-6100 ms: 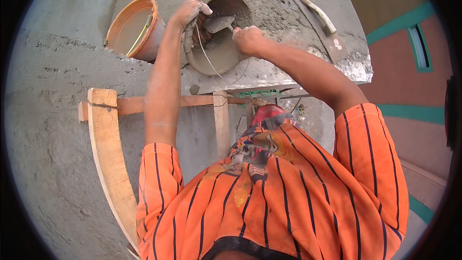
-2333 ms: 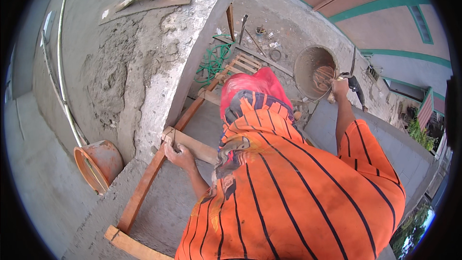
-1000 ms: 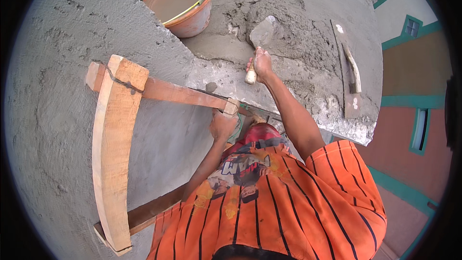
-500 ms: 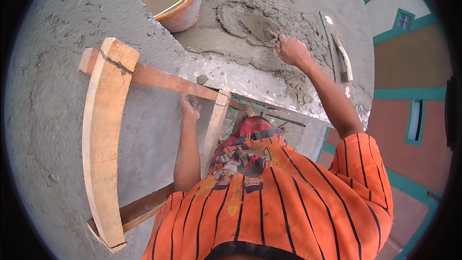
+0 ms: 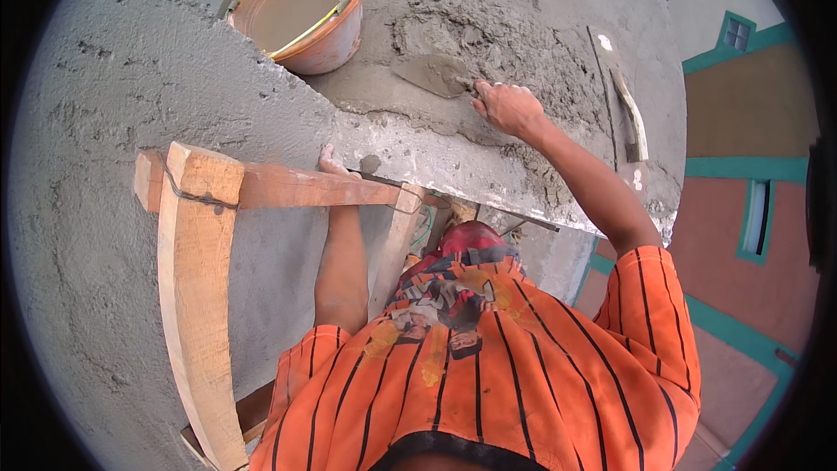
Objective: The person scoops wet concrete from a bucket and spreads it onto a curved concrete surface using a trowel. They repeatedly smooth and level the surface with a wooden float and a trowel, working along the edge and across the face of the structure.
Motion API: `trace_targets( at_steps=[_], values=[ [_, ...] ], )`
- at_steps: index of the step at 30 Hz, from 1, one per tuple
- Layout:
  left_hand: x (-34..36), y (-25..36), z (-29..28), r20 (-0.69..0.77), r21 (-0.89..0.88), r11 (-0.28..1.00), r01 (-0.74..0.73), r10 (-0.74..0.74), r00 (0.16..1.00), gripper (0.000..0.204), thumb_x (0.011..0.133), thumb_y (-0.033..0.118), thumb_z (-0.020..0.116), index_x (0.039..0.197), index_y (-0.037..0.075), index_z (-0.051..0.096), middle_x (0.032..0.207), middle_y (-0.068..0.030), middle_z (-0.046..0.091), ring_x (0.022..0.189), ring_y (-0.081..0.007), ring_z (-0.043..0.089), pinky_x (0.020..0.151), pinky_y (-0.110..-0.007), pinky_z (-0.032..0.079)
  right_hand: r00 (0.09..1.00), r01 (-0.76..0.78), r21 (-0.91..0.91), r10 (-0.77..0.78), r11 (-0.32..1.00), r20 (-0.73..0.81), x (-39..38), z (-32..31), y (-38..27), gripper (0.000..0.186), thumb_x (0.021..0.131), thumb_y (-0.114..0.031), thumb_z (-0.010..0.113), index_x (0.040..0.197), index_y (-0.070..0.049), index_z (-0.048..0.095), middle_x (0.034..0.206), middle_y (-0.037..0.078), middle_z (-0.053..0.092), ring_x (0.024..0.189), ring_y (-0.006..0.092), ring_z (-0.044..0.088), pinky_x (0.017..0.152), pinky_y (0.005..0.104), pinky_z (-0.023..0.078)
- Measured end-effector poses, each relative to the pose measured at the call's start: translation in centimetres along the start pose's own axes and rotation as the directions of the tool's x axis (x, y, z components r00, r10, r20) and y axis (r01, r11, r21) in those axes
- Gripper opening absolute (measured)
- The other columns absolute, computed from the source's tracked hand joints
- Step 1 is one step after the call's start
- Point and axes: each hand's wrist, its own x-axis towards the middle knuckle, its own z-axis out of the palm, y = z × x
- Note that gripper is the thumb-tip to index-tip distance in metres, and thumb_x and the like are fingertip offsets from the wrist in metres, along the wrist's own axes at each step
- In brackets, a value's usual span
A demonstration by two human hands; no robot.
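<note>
In my right hand (image 5: pixel 510 109) is the handle of a trowel (image 5: pixel 432 74), its fingers closed round it. The pointed, mortar-smeared blade lies at the near-left edge of a heap of wet grey mortar (image 5: pixel 514 39) on the concrete ledge. My left hand (image 5: pixel 335 162) is at the ledge's front left corner, by the wooden crossbar (image 5: pixel 296 186). That bar covers part of the hand, so I cannot make out whether the fingers grip anything.
An orange bucket (image 5: pixel 347 39) of greyish liquid stands on the ledge at the back left. A plastering float (image 5: pixel 629 113) with a curved handle lies right of the mortar. The timber frame's thick post (image 5: pixel 196 296) rises at left, beside the rough grey wall (image 5: pixel 96 209).
My right hand has drawn the trowel left and slightly back from the middle of the mortar. My left hand has risen from below the crossbar to the ledge corner.
</note>
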Motion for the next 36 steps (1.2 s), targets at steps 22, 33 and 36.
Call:
trace_targets(
  at_steps=[22,33,36],
  values=[
    [-19.0,17.7,1.1,0.191,-0.212,0.961,0.180,-0.140,0.972,0.057,0.092,0.049,0.047,0.128,0.004,0.046,0.128,-0.0085,0.052,0.114,-0.0246,0.053,0.089,-0.043,0.045,0.954,-0.195,0.073,0.206,0.978,-0.217,11.8,4.9,18.4,0.039,0.099,-0.036,0.038,0.106,0.000,0.052,0.080,0.019,0.065,0.073,0.0332,0.065,0.063,0.0460,0.052],
    [-20.2,23.7,6.0,0.101,0.143,0.649,-0.747,0.741,0.664,0.068,0.088,0.030,0.050,0.140,-0.005,0.022,0.129,-0.0224,0.044,0.118,-0.0327,0.049,0.101,-0.044,0.041,0.941,-0.298,0.177,0.319,0.938,-0.107,12.0,-1.5,21.6,0.045,0.097,-0.039,0.041,0.106,0.001,0.061,0.102,0.022,0.066,0.101,0.0386,0.062,0.087,0.0493,0.048],
    [-18.7,23.0,4.8,0.093,0.098,0.602,-0.792,0.787,0.610,0.069,0.086,0.029,0.050,0.139,-0.006,0.022,0.126,-0.0243,0.046,0.113,-0.0339,0.053,0.094,-0.045,0.047,0.936,-0.342,0.143,0.351,0.929,-0.040,15.0,-0.6,23.7,0.045,0.097,-0.038,0.041,0.108,0.001,0.060,0.102,0.022,0.066,0.098,0.0380,0.063,0.085,0.0476,0.049]
  ],
)
